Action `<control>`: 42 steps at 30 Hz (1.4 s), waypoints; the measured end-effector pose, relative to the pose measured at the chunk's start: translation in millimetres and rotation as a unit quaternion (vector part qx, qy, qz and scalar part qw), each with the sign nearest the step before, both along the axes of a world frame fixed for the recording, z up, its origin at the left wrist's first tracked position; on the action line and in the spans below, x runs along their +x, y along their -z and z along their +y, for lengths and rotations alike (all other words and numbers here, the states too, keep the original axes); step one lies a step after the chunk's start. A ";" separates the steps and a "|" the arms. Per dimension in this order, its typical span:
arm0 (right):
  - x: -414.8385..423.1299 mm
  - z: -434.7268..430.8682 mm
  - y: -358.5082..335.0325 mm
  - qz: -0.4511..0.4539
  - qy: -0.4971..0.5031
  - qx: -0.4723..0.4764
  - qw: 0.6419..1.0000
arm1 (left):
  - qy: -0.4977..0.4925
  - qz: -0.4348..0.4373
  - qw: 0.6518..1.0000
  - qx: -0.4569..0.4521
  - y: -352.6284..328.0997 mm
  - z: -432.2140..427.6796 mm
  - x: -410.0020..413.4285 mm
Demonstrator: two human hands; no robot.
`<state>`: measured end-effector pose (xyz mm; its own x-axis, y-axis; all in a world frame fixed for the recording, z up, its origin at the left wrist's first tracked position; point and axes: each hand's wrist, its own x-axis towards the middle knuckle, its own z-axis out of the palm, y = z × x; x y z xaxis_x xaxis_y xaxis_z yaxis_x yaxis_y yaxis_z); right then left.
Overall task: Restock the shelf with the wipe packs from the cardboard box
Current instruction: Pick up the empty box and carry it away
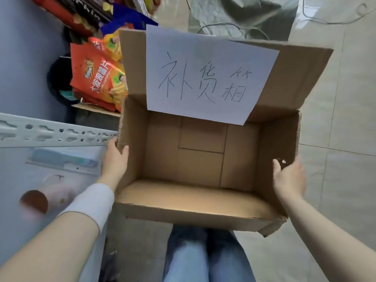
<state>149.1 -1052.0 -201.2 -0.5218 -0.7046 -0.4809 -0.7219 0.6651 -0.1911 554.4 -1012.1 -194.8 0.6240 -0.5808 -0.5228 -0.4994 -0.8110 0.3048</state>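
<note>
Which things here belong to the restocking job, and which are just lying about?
Job: cardboard box, nothing inside, gripped by left hand and right hand; shelf.
Lying about: snack bags; cables on the floor.

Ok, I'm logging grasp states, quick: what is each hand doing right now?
Left hand: grips the left wall of the cardboard box, thumb inside.
Right hand: grips the right wall of the same box.

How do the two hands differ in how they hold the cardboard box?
The left hand grips the left wall of the cardboard box and has a white cuff at its wrist; the right hand grips the right wall, nearer the person, wrist bare. Both hook a thumb inside the rim.
</note>
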 end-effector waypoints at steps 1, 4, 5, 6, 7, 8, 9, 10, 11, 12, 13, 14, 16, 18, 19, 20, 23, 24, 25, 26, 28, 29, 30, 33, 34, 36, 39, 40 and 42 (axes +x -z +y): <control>-3.1 -0.3 6.5 0.007 0.022 -0.014 1.000 | 0.007 -0.005 1.000 0.010 8.6 -0.9 4.4; -22.2 -2.5 27.2 -0.004 0.061 0.007 0.998 | 0.031 -0.021 0.998 0.044 27.0 -2.7 15.5; -28.7 -4.0 32.0 -0.008 0.061 0.018 0.998 | 0.032 -0.022 0.998 0.042 30.4 -2.8 17.3; -33.3 -5.9 34.0 -0.011 0.058 0.026 0.998 | 0.032 -0.023 0.999 0.036 32.0 -3.0 18.1; -35.9 -8.0 33.8 -0.014 0.053 0.030 0.998 | 0.033 -0.026 0.999 0.030 31.4 -3.1 17.7; -37.1 -8.7 30.8 -0.015 0.048 0.031 0.998 | 0.035 -0.030 0.999 0.026 28.3 -2.2 16.6; -37.9 -8.5 25.7 -0.015 0.045 0.029 0.998 | 0.036 -0.033 0.999 0.020 24.2 -0.2 15.0; -38.7 -8.2 20.2 -0.017 0.043 0.020 0.999 | 0.036 -0.036 0.999 0.012 18.9 2.3 13.0; -40.3 -7.7 13.2 -0.022 0.045 0.010 0.999 | 0.036 -0.036 0.999 0.006 12.3 5.3 10.6; -42.7 -6.9 4.3 -0.027 0.051 0.005 0.998 | 0.033 -0.034 0.999 0.004 4.3 9.1 8.1; -45.1 -5.5 -5.8 -0.031 0.054 0.004 0.998 | 0.028 -0.031 0.999 0.001 -4.9 14.2 4.9; -47.6 -4.8 -16.7 -0.032 0.051 0.004 0.998 | 0.023 -0.029 0.999 -0.005 -14.5 20.3 1.6; -52.2 -5.5 -39.7 -0.033 0.039 0.001 0.999 | 0.016 -0.039 0.999 -0.013 -36.2 33.7 -7.4; -56.2 -6.4 -62.7 -0.040 0.023 -0.005 0.999 | -0.009 -0.046 0.999 -0.016 -58.8 50.6 -19.1; -58.7 -7.3 -73.0 -0.045 0.012 -0.008 0.999 | -0.025 -0.045 0.999 -0.018 -69.2 59.8 -25.9; -61.2 -8.4 -82.6 -0.052 0.000 -0.011 0.999 | -0.041 -0.046 0.998 -0.019 -79.5 69.8 -33.3; -68.7 -17.1 -109.7 -0.076 -0.051 -0.023 0.996 | -0.082 -0.071 0.994 -0.025 -109.7 101.6 -58.6; -71.8 -20.8 -118.6 -0.082 -0.073 -0.025 0.994 | -0.098 -0.080 0.992 -0.028 -119.8 113.2 -69.0; -75.4 -24.3 -126.8 -0.084 -0.096 -0.026 0.992 | -0.115 -0.087 0.989 -0.029 -129.3 125.3 -80.2; -79.7 -28.0 -135.2 -0.082 -0.119 -0.027 0.989 | -0.135 -0.095 0.986 -0.030 -138.2 138.3 -92.6; -89.1 -32.3 -152.8 -0.074 -0.163 -0.030 0.983 | -0.179 -0.104 0.978 -0.035 -156.1 168.7 -121.8; -92.9 -33.4 -160.9 -0.071 -0.186 -0.034 0.979 | -0.203 -0.104 0.973 -0.042 -164.7 185.5 -137.6; -95.9 -33.4 -169.0 -0.066 -0.215 -0.038 0.974 | -0.227 -0.103 0.967 -0.050 -173.4 202.9 -153.5; -97.7 -26.0 -194.3 -0.046 -0.297 -0.038 0.953 | -0.294 -0.099 0.948 -0.068 -194.6 257.1 -196.1; -94.6 -21.2 -202.1 -0.044 -0.320 -0.038 0.945 | -0.316 -0.095 0.941 -0.074 -199.5 275.6 -208.4; -84.6 -8.0 -214.6 -0.045 -0.366 -0.042 0.929 | -0.364 -0.090 0.923 -0.082 -206.6 313.2 -231.1; -64.2 20.4 -229.4 -0.053 -0.430 -0.044 0.900 | -0.431 -0.106 0.894 -0.066 -213.8 373.3 -266.8; -56.8 32.4 -234.1 -0.060 -0.456 -0.042 0.887 | -0.450 -0.112 0.883 -0.068 -215.8 394.5 -279.8; -42.3 60.2 -243.5 -0.068 -0.514 -0.042 0.854 | -0.482 -0.131 0.863 -0.071 -219.4 439.9 -307.3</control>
<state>106.8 -991.8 42.4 0.4501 -0.7920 -0.4125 -0.8833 -0.3269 -0.3360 247.1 -572.2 24.6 0.9392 0.2278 -0.2568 0.3200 -0.8517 0.4149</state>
